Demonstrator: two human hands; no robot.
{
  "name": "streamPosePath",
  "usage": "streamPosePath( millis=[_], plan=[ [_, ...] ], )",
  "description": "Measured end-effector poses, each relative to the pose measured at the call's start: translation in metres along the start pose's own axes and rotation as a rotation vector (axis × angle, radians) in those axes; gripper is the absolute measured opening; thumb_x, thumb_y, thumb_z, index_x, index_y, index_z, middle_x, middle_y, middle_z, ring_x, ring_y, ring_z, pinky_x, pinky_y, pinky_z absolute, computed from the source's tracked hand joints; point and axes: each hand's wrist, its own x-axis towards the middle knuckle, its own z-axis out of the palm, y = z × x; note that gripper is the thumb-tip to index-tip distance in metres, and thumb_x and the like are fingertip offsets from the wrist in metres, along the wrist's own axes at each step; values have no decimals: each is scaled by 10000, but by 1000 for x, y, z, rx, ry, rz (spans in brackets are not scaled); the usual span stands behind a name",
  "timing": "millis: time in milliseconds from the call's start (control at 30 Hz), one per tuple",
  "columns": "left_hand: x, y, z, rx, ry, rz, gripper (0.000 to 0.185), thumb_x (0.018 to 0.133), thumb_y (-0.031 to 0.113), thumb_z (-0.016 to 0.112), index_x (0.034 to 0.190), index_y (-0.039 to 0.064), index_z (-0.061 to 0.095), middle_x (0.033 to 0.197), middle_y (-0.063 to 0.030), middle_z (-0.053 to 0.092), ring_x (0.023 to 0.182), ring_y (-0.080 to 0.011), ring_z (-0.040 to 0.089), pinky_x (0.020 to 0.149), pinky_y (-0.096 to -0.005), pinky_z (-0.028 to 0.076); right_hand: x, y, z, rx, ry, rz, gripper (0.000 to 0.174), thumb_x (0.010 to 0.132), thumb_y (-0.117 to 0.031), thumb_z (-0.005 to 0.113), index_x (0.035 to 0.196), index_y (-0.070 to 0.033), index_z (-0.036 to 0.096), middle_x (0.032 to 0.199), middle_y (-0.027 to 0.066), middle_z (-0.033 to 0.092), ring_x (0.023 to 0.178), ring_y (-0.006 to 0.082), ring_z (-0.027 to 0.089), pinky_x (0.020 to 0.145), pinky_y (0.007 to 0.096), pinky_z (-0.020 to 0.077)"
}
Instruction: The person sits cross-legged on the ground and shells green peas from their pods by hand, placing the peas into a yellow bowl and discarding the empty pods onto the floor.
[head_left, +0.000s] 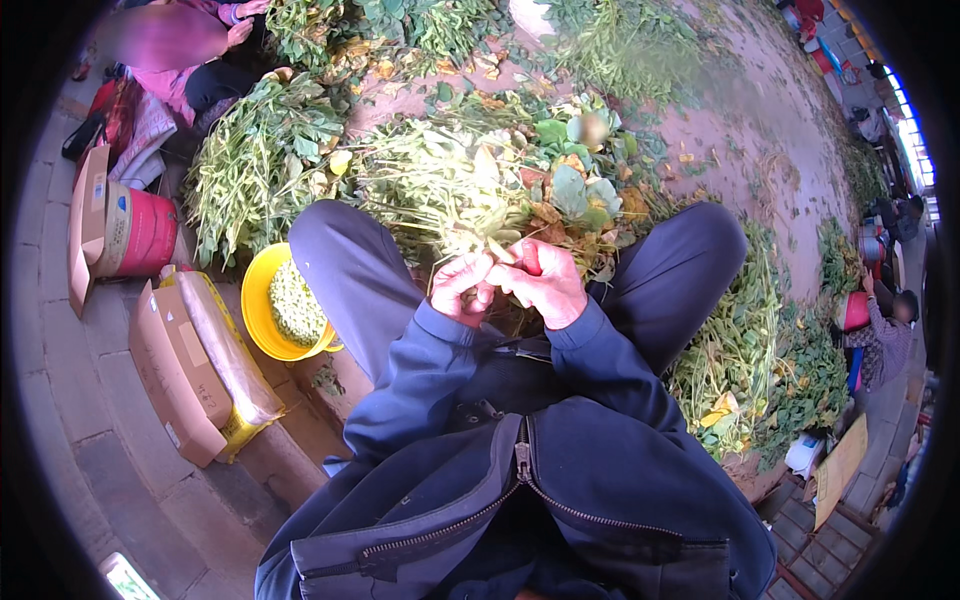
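Both hands are close together between my knees, over a heap of cut bean plants (442, 172). My left hand (463, 287) is curled, with small greenish pieces within its fingers that look like beans or pods. My right hand (546, 279) pinches a pale green bean pod (500, 250) between thumb and fingers, its tip pointing toward the plants; something red covers one finger or lies against it. The fingertips of both hands nearly meet. Beside my left knee, a yellow bucket (255, 304) holds many shelled green beans (298, 304).
Cardboard boxes (180, 367) and a pink-and-beige bucket (146, 231) stand on the paving at left. A person in pink (176, 45) sits at upper left. More bean plants (739, 337) lie by my right knee. Another person (885, 345) sits at far right.
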Motion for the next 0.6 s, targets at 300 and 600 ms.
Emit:
streamPosePath(
  millis=[300,600],
  plan=[
    [-3,1,8,161,77,155,204,895,132,605,977,-49,646,751,-98,661,460,-84,497,392,-188,307,7,14,-16,298,-135,210,171,862,-158,663,925,-14,598,703,-5,552,477,27,405,430,182,281],
    [-3,2,-9,157,68,176,256,870,127,604,1036,-63,647,709,-91,647,464,-96,487,407,-198,319,8,19,4,-77,109,-277,188,814,-6,704,941,-20,567,765,6,590,630,22,507,529,182,401]
  ],
)
